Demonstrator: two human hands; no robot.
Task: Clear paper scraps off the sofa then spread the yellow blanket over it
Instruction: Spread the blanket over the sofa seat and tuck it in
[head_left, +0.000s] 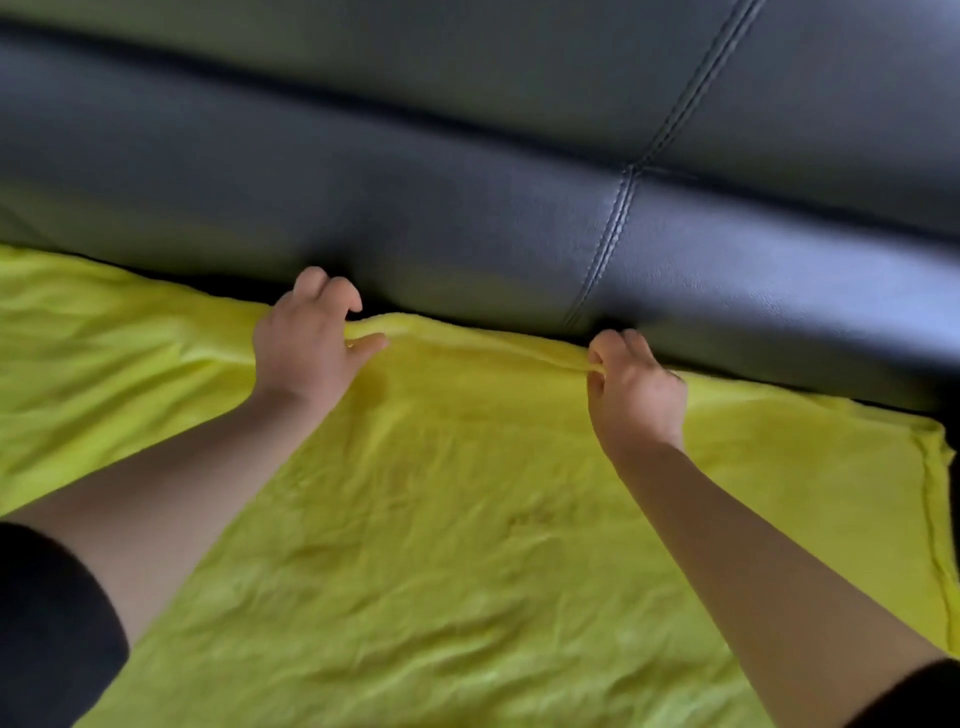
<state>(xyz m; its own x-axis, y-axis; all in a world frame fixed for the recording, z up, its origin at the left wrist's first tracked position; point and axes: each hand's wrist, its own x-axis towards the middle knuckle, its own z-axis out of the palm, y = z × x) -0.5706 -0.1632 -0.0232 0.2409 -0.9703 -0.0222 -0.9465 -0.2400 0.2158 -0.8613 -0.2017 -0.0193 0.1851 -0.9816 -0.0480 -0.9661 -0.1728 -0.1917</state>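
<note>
At sofa (467, 208) back, blanket (467, 519) edge between right fingers (605, 345)

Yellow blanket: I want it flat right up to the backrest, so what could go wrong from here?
1. The right hand pinches only a small fold at the far edge of the yellow blanket; a tug could bunch it there.
2. The left hand shows no clear grip, so one-sided pulling may skew the edge along the sofa backrest.
3. Wrinkles across the middle may stay.
</note>
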